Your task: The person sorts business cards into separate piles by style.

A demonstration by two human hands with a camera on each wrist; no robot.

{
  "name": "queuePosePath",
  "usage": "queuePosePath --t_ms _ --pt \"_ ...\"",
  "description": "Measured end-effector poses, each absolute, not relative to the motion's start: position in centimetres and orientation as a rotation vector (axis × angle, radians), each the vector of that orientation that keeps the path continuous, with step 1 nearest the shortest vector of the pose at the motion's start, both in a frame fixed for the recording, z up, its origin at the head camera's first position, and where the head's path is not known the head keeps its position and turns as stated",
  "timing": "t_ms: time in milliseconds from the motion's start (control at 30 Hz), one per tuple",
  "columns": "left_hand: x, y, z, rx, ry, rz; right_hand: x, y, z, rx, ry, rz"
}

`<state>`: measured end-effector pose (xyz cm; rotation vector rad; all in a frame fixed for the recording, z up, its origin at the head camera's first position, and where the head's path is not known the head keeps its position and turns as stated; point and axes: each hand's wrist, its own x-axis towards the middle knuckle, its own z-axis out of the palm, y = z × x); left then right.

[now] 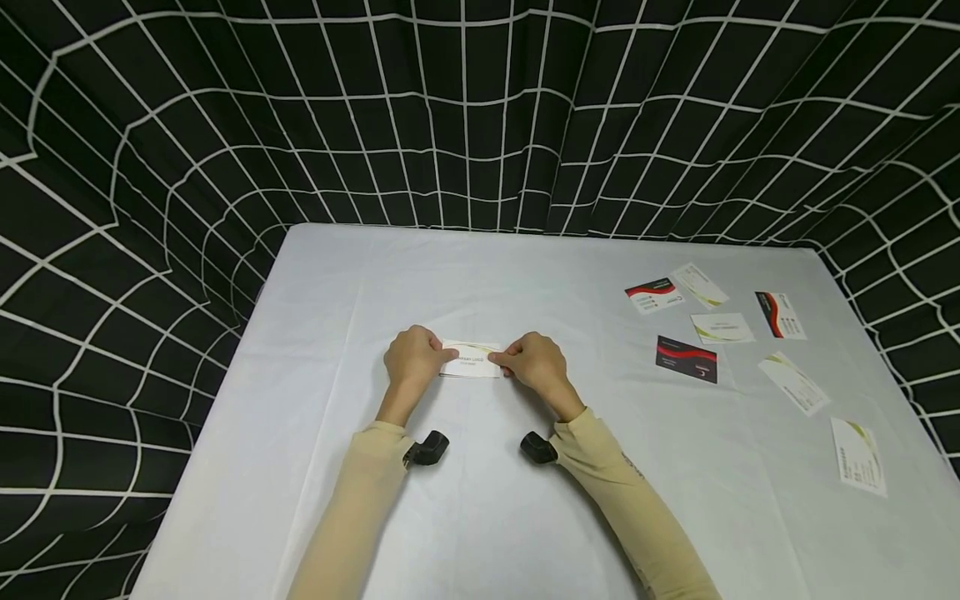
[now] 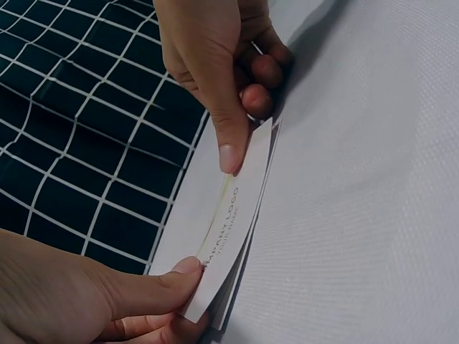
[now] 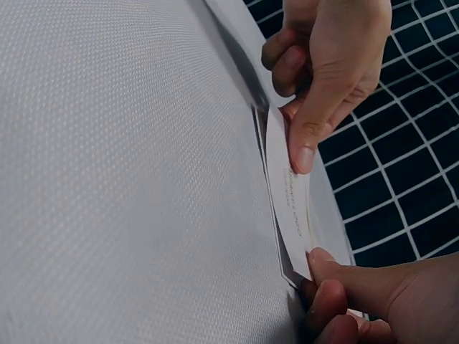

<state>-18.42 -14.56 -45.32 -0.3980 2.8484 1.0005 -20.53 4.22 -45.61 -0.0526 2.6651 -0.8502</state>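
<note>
A white business card (image 1: 471,362) with a yellow-green curve and "COMPANY LOGO" print is held near the middle of the table. My left hand (image 1: 412,358) pinches its left end, thumb on top and fingers beneath. At the opposite end, the thumb and fingers of my right hand (image 1: 536,363) pinch it too. In the left wrist view the card (image 2: 233,215) bows slightly. Just under it lies at least one more card (image 3: 272,215), its edge showing in the right wrist view; how many are stacked cannot be told.
Several business cards lie scattered on the right of the white table (image 1: 360,283), among them a dark card (image 1: 686,359) with a red stripe and a white card (image 1: 858,456) near the right edge. A black curtain (image 1: 465,125) with white grid lines surrounds the table.
</note>
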Motion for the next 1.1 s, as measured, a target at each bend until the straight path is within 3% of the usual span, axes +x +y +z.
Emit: queuePosePath --t_ms 1100 --pt "-18.46 -14.51 -45.87 -0.360 2.858 0.867 -20.35 4.05 -45.62 -0.047 2.698 -0.891"
